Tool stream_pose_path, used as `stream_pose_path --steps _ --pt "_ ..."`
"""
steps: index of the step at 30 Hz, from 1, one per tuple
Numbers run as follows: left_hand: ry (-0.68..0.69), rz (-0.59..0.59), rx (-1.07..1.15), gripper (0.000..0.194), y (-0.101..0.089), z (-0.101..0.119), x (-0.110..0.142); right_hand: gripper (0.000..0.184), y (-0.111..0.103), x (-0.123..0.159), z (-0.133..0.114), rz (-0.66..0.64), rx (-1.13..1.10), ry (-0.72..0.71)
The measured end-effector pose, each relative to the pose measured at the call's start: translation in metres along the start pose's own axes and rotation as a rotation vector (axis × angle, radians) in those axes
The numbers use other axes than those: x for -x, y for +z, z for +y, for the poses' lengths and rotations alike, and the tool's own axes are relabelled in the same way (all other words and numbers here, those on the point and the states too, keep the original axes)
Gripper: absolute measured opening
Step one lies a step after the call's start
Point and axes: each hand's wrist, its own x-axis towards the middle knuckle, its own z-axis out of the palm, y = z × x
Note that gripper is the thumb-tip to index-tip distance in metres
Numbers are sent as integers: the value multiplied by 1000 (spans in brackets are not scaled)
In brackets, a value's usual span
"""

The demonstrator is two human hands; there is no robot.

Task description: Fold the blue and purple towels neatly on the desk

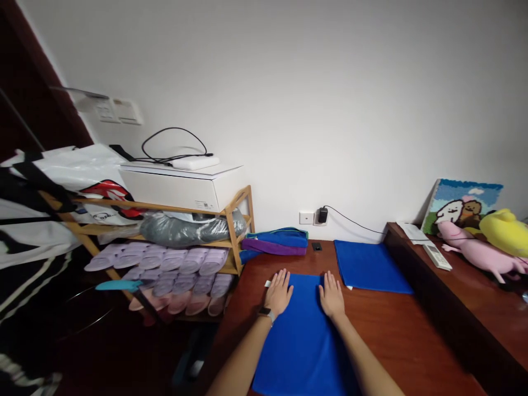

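Note:
A blue cloth [304,341] lies spread on the reddish-brown wooden table [383,330], its near part running toward me. My left hand [279,294] rests flat on its far left corner, fingers stretched forward; a watch is on that wrist. On the far right corner lies my right hand [331,296], also flat with fingers extended. A small white tag [268,284] sticks out beside the left hand. To the right, a second blue cloth [371,267] lies folded flat. Behind, against the wall, is a blue and purple folded cloth bundle [276,242].
A wooden rack [235,236] with lilac slippers [173,259] and a white box [177,187] stands left. A black charger [323,214] is plugged into the wall. Right, a raised ledge bears a remote [437,257], a pink plush toy [474,247] and a picture [457,206].

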Motion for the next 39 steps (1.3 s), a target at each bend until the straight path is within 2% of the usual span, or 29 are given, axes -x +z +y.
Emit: stream_pose_path --steps 2,4,6,9,13,15,17,20,22,24,27,31,33,36,39 --pt "79 20 20 61 7 24 18 69 10 23 -18 35 -6 -80" --pt "137 -9 33 60 16 42 42 67 23 46 -32 6 -17 -158" --pt "119 -44 29 60 21 46 67 66 32 65 -36 -29 -19 -175" --pt "-18 -54 4 63 10 23 98 69 29 81 -12 -50 0 -81" --pt "-164 -55 -34 64 -24 -18 123 72 7 91 39 -62 26 92" --pt "-182 -40 -51 64 -39 -23 129 73 -3 99 52 -54 22 139" --pt "-158 10 -54 63 -48 -10 132 73 -6 110 46 -15 9 138" --pt "-30 50 -25 60 -49 33 134 71 0 132 11 52 -26 22" --pt "77 -6 2 58 -42 63 138 68 9 147 -17 26 -53 -85" --pt "127 -72 13 58 -34 80 146 67 17 159 -35 -25 -69 -142" --pt "73 -83 -5 61 -28 70 162 67 19 169 -34 -51 -63 -123" --pt "-2 -50 -26 65 -35 30 182 70 9 174 3 -52 -12 -47" --pt "-19 -59 -35 66 -43 18 189 70 4 175 21 -56 12 1" --pt "-36 -77 -53 66 -51 20 190 70 -1 176 30 -62 25 29" --pt "-7 -51 -53 63 -52 43 179 71 -3 176 14 -46 26 -13"
